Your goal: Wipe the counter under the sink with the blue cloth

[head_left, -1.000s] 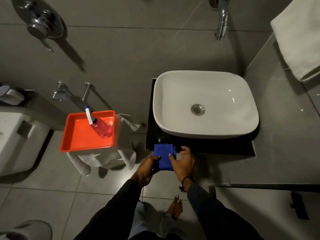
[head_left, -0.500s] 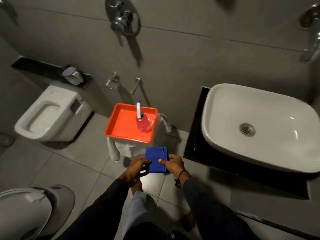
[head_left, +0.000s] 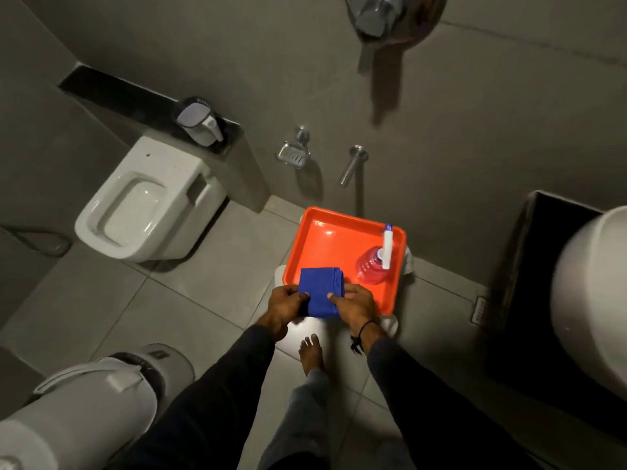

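A folded blue cloth (head_left: 320,290) is held over the near edge of an orange tray (head_left: 334,244). My left hand (head_left: 284,306) grips its left side and my right hand (head_left: 353,305) grips its right side. The white sink (head_left: 590,290) shows only partly at the right edge, on a black counter (head_left: 529,259) that sits well to the right of both hands.
A pink spray bottle (head_left: 375,264) with a white nozzle lies in the tray, which rests on a white stool. A white toilet (head_left: 142,212) stands at the left, a grey bin (head_left: 91,401) at the bottom left. My bare foot (head_left: 310,354) is on the floor tiles.
Both hands have carried the cloth away from the counter under the sink, leftward to the orange tray. The view has swung left, so the sink is now at the right edge.
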`<state>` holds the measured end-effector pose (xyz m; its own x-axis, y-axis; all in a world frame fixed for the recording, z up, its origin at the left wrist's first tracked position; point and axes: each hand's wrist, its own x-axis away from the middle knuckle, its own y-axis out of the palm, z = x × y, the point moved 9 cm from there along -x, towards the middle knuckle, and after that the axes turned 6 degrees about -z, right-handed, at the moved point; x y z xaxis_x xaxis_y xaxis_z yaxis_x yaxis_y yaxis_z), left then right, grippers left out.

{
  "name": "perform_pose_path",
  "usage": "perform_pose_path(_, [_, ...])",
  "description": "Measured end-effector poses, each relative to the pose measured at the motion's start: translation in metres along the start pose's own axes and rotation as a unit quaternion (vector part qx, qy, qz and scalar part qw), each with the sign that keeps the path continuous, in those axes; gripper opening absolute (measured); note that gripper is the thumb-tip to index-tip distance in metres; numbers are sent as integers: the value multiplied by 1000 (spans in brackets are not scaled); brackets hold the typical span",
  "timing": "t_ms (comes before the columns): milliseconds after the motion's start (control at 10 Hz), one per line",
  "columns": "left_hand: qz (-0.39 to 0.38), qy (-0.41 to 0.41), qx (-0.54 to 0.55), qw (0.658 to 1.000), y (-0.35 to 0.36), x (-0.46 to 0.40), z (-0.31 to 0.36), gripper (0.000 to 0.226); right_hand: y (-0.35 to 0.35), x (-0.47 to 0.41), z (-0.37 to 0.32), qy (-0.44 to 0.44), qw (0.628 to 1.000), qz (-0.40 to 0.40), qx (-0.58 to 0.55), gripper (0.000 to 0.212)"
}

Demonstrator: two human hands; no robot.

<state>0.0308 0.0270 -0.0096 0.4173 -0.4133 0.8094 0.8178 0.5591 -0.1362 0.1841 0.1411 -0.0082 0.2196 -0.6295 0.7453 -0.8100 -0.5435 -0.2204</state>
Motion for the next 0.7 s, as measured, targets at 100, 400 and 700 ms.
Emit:
perform_pose_path(100, [-22,6,-27,999,-4,-46,28,31,12,-36,-24,-5,998,50,23,30])
perform_pose_path(400, [-89,-26,-91,992,8,-106,34,44,40,-93,-30,-14,981,59,183,37])
perform_pose_path(700, [-15,52,-146,988,-32,-63,87,41,35,-51,-100,-84,976,95,177,38])
